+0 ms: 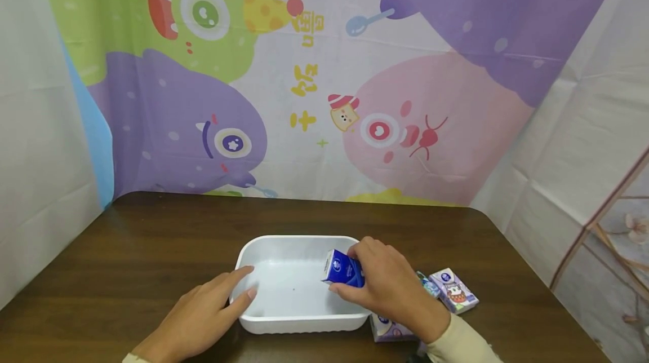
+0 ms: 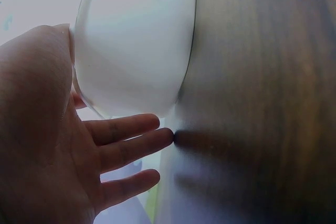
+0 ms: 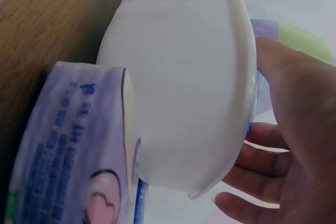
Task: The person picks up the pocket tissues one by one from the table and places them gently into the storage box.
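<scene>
A white rectangular plastic basin [image 1: 296, 324] stands on the table in the head view. Over its right side my right hand [image 1: 390, 281] pinches a small dark blue packet, apparently of tissues [image 1: 343, 270], between thumb and fingers. In the right wrist view the basin wall [image 3: 178, 77] hides most of that packet. My left hand [image 1: 195, 318] is at the basin's left rim, index finger and thumb by the edge. Extended fingers [image 2: 131, 148] show beside the basin in the left wrist view. Nothing is gripped there.
Right of the basin lie a light purple packet [image 1: 456, 291], a teal-blue packet [image 1: 428, 284] partly behind my right hand, and a purple packet [image 1: 387, 330] near the basin's front corner. The brown wooden table [image 1: 167, 239] ends at a printed cartoon curtain [image 1: 304, 165].
</scene>
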`<state>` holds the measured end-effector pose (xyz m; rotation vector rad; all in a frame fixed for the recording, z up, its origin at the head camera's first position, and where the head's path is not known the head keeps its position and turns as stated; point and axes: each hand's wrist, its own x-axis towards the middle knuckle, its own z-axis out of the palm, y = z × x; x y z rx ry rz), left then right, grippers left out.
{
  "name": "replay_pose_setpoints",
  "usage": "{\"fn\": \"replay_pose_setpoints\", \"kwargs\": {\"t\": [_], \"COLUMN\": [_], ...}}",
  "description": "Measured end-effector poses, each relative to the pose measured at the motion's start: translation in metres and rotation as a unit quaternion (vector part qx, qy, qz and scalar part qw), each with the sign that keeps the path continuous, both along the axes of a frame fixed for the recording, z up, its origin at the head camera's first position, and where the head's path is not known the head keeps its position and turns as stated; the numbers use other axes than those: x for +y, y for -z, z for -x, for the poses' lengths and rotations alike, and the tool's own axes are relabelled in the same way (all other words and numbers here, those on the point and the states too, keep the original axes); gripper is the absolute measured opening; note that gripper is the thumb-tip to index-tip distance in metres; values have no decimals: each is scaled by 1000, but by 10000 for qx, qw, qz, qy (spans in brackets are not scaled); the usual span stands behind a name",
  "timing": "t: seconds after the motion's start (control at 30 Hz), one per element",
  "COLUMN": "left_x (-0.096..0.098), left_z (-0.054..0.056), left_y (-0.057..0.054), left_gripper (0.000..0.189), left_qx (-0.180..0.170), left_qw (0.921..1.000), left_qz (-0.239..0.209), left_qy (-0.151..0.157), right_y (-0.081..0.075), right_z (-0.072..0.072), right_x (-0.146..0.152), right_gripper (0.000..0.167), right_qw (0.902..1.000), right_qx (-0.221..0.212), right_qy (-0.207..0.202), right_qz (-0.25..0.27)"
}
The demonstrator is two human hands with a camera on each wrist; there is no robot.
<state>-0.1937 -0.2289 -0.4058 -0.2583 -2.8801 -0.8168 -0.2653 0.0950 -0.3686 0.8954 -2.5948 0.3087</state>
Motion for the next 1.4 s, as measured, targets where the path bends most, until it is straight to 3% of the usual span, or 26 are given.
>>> {"fn": "replay_pose_setpoints", "kwargs": {"t": [0.37, 0.93, 1.4], "left_x": [0, 0, 0], "left_z": [0, 1, 1], "left_y": [1, 0, 2], "left_gripper": [55, 57, 57], "left_qx": [-2, -117, 75], "left_qw": [10000, 9999, 10000], "left_qz": [12, 20, 6], "left_qy": [-10, -4, 54], "right_y": [6, 8, 9], "right_z": [1, -1, 0], "right_x": [-2, -4, -3], "right_gripper": [62, 63, 58], "right_qw": [9993, 9984, 9966], "right_qx": [201, -263, -429], "right_qy": [-283, -387, -594], "right_qz": [-119, -325, -375]}}
